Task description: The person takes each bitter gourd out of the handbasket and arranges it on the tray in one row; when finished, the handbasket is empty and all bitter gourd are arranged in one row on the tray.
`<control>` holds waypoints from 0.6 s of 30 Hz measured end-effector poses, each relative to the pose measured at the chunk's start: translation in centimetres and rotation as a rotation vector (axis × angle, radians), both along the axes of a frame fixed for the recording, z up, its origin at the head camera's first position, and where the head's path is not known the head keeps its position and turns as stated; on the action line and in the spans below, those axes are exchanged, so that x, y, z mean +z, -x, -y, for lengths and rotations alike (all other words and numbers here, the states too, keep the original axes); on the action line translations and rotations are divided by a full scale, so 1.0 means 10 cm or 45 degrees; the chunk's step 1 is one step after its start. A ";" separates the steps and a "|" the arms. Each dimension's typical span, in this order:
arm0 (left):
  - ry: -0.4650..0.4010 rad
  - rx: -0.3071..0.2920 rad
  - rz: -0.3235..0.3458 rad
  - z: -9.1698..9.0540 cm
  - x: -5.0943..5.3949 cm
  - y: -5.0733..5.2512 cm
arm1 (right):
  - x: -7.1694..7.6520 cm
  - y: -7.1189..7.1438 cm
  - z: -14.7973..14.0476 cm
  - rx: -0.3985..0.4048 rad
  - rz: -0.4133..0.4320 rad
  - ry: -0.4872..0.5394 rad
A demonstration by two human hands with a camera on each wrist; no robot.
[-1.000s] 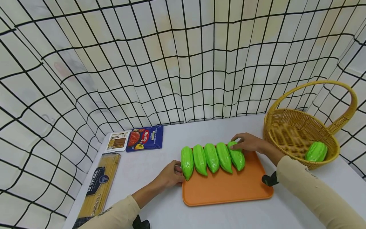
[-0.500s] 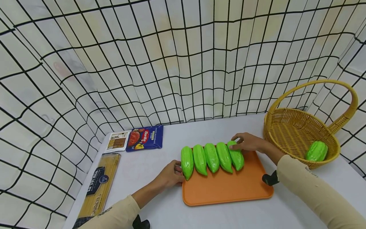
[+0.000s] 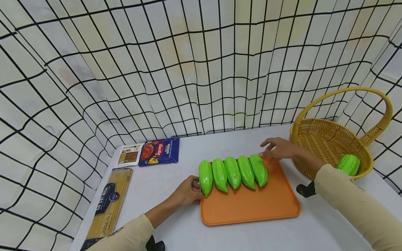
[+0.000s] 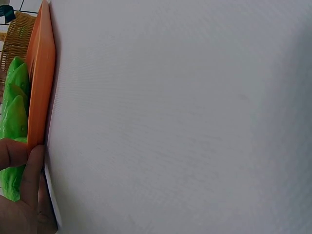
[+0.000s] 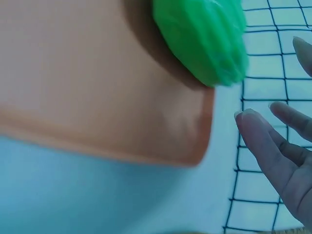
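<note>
Several shiny green bitter melons [image 3: 232,173] lie side by side along the back of an orange tray [image 3: 251,205]. My left hand [image 3: 187,191] holds the tray's left edge beside the leftmost melon. In the left wrist view, its thumb [image 4: 13,153] and a finger pinch the tray's rim. Just past the back right corner of the tray, my right hand [image 3: 277,149] is spread and holds nothing. The rightmost melon [image 3: 259,170] lies close to its fingertips. Seen from the right wrist, a gap separates the fingers [image 5: 263,146] from that melon [image 5: 207,44].
To the right stands a wicker basket [image 3: 320,139] with a tall handle, one green melon [image 3: 348,164] inside. At the left lie a spaghetti pack [image 3: 110,205], a blue Barilla pouch [image 3: 159,152] and a white-brown packet [image 3: 128,155]. Black netting [image 3: 216,66] rises behind the table.
My right hand has let go of the rightmost melon and moved a little to the right and back. The left hand and tray have stayed in place.
</note>
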State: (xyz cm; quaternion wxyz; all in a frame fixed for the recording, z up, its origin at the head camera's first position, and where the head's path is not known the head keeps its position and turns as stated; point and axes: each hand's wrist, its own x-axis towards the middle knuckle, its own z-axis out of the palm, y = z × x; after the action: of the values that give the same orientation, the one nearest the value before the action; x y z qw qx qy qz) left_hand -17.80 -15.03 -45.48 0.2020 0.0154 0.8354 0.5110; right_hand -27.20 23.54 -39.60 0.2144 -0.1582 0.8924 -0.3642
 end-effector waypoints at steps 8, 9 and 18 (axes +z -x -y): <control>0.000 0.005 -0.007 -0.01 -0.01 0.01 | 0.23 -0.09 -0.30 0.008 0.013 -0.012; 0.000 0.006 -0.007 -0.01 -0.01 0.01 | 0.25 -0.11 -0.36 0.010 0.005 -0.022; 0.020 -0.009 -0.012 0.01 -0.01 0.01 | 0.44 -0.22 -0.94 0.005 0.048 0.006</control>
State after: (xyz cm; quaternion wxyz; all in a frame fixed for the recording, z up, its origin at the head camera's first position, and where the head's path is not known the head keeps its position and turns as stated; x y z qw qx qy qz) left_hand -17.90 -15.13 -45.59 0.1999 0.0191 0.8403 0.5035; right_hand -24.97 32.94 -35.16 0.2314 -0.1536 0.8871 -0.3687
